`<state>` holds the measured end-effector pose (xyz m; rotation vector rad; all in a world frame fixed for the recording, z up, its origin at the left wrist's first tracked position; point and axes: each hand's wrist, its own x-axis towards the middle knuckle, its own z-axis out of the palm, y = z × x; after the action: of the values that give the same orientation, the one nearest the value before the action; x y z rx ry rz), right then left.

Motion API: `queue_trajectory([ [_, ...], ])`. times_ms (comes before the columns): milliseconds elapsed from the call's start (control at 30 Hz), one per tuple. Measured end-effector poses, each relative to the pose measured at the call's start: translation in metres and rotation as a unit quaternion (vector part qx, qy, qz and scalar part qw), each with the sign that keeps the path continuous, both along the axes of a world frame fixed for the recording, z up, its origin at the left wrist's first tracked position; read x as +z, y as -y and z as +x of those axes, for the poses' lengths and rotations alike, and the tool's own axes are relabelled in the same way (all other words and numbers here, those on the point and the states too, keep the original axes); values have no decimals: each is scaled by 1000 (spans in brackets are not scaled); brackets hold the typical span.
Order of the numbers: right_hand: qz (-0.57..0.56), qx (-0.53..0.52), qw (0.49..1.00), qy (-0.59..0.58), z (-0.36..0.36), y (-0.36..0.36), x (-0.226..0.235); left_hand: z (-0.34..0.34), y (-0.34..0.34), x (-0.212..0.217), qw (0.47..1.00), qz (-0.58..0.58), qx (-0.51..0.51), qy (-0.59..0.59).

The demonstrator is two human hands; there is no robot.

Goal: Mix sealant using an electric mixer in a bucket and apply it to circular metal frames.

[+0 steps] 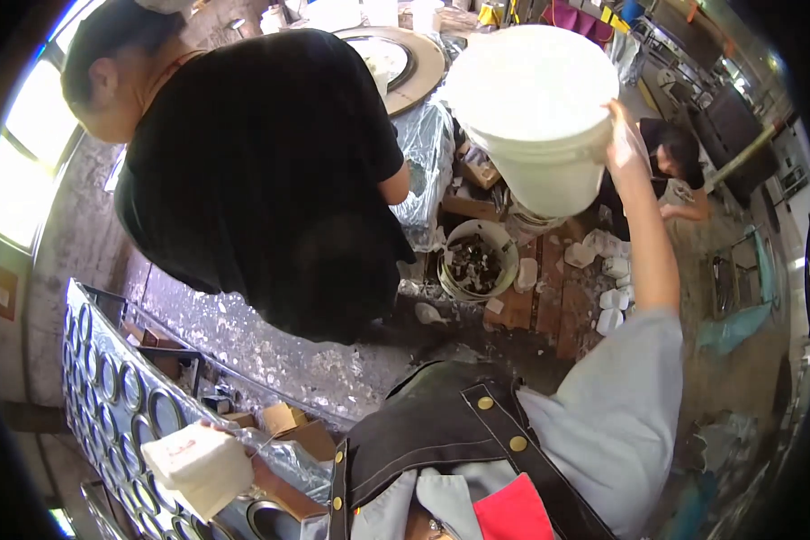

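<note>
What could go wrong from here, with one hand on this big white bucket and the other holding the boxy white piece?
The right hand meets the large white bucket at its right side, so an uneven grip might let it tip.
The left hand holds the boxy white piece near the ring-patterned panel; a drop might strike it.
The co-worker in black is close by and could bump the bucket.

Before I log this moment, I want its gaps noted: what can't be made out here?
Head view: most of the left hand, hidden by the pale block it holds.
Head view: the top of the large white bucket, washed out by glare.
Head view: the hands of the black-shirted co-worker, hidden by their body.
Head view: the scraps in the smaller bucket, too small to identify.
</note>
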<state>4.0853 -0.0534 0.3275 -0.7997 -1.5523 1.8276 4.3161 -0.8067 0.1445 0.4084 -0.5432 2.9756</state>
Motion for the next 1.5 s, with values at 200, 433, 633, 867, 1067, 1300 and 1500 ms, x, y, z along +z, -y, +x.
queue_trajectory([
  [200, 196, -43, 975, 92, -218, -27, 23, -69, -11, 14, 996, 71, -9, -56],
  [433, 317, -71, 922, 209, -428, -6, 35, -151, -53, 52, 983, 131, 1, -127],
  [633, 382, 5, 916, 125, -560, 4, 5, -158, -92, 83, 971, 162, 37, -174],
  [867, 445, 98, 890, -14, -665, 43, -23, -114, -150, 95, 943, 190, 92, -257],
  [1067, 463, 39, 885, 24, -774, 84, -17, -112, -207, 66, 903, 237, 125, -335],
  [1300, 592, 83, 793, -116, -811, 171, 1, -109, -302, 50, 858, 257, 180, -406],
  [1500, 654, 165, 737, -46, -830, 179, -274, -101, -336, 26, 828, 269, 209, -446],
])
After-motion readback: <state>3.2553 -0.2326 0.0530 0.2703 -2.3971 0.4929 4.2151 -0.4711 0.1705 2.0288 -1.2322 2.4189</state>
